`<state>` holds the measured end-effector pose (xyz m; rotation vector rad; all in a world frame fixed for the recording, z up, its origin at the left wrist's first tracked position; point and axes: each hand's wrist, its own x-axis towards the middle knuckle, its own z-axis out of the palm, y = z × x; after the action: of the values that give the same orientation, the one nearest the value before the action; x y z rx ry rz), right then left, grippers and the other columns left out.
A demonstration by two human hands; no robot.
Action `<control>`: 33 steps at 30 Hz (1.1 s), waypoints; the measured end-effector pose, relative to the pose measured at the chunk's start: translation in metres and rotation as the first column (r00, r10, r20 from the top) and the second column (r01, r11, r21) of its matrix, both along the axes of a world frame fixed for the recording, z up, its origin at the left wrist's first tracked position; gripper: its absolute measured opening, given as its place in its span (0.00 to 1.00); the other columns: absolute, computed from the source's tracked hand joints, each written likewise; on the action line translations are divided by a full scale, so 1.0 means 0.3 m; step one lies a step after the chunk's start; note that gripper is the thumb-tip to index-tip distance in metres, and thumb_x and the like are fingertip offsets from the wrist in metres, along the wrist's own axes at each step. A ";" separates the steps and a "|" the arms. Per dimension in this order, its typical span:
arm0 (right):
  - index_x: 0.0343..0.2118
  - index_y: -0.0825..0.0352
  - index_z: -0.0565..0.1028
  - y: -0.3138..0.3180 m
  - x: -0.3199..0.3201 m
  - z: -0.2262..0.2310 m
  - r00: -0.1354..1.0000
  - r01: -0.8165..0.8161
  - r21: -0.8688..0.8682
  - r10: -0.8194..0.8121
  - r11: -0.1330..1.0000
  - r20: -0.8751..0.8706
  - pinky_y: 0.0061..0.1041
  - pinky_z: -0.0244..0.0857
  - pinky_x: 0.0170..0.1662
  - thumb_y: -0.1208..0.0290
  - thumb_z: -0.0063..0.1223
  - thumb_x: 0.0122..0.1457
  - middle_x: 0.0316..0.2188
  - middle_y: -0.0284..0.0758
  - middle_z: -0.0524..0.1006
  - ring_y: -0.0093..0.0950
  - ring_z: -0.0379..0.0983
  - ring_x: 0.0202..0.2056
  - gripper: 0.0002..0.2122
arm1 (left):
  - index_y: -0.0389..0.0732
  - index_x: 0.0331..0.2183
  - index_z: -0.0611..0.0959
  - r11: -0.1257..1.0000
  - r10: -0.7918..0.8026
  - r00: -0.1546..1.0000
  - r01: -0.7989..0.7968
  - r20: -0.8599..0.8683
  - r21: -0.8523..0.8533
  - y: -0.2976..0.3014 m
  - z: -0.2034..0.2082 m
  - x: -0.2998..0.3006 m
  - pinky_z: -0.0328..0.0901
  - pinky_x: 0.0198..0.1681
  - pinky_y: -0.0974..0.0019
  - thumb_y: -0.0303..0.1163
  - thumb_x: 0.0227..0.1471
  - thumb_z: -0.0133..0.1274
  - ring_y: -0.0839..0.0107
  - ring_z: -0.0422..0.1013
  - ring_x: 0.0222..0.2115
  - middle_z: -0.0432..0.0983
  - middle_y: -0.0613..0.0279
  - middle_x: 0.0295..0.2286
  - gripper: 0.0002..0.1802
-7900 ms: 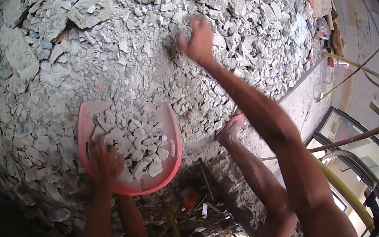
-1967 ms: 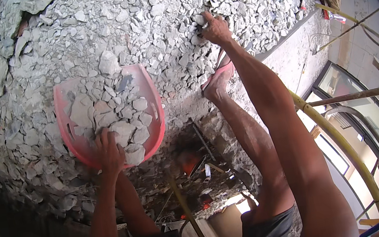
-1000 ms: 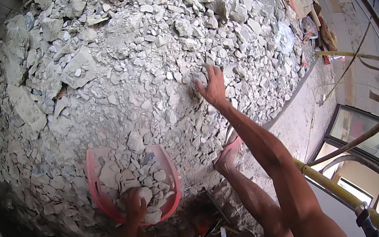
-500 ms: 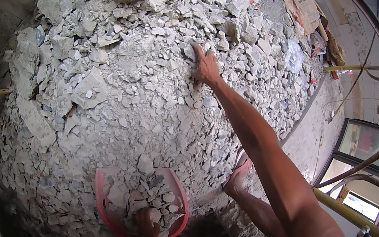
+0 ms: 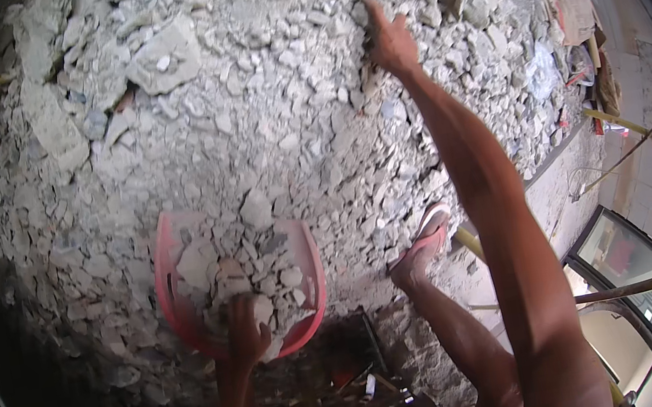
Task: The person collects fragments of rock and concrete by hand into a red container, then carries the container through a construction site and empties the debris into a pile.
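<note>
Reaching: R hand (image 5: pixel 390 44) clawing rubble pile (image 5: pixel 244 114), grip hidden, can't tell.
Basin: L hand (image 5: pixel 245 336) gripping pink basin (image 5: pixel 177 312) rim.
Risk: chunks slide onto my foot (image 5: pixel 419 253); heaped basin tips.

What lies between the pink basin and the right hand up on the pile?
Only loose grey rubble separates the pink basin from the right hand, per the head view.

Pink basin (image 5: pixel 308 268) largely buried under grey rubble (image 5: pixel 245 122), near rim hidden behind left hand (image 5: pixel 244 333); right hand (image 5: pixel 390 44) fingertips sunk among stones (grip unreadable); both forearms cut off at lower edge.
</note>
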<state>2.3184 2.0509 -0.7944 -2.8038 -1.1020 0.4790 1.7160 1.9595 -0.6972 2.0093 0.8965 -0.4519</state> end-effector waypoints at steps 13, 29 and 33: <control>0.63 0.51 0.56 -0.034 -0.232 0.085 0.932 -0.341 0.118 0.352 0.933 -0.086 0.46 0.67 0.40 0.71 0.65 0.40 0.33 0.48 0.76 0.50 0.71 0.33 0.43 | 0.36 0.52 0.70 0.994 0.096 0.992 -0.100 0.081 0.046 0.003 0.002 -0.115 0.53 0.61 0.48 0.19 0.41 0.50 0.44 0.56 0.56 0.64 0.45 0.51 0.32; 0.67 0.40 0.45 -0.151 -1.460 0.344 0.806 -0.393 -0.245 0.203 0.886 -0.557 0.33 0.76 0.26 0.74 0.64 0.49 0.42 0.57 0.67 0.36 0.73 0.26 0.47 | 0.35 0.47 0.75 0.883 0.469 0.872 -0.467 0.141 -0.048 0.195 0.056 -0.367 0.60 0.54 0.52 0.20 0.45 0.48 0.48 0.66 0.50 0.70 0.44 0.46 0.23; 0.66 0.51 0.54 -0.201 -1.755 0.394 0.592 -0.449 -0.082 0.228 0.890 -0.773 0.45 0.72 0.45 0.60 0.67 0.48 0.34 0.53 0.74 0.49 0.74 0.34 0.42 | 0.35 0.54 0.70 0.747 0.665 0.728 -0.649 0.169 -0.143 0.247 0.025 -0.538 0.58 0.58 0.53 0.22 0.48 0.49 0.48 0.64 0.53 0.67 0.45 0.52 0.29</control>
<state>1.7920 1.9905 -0.6762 -2.0995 -1.3983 1.7576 1.5545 2.0334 -0.6898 1.4887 1.3517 0.1334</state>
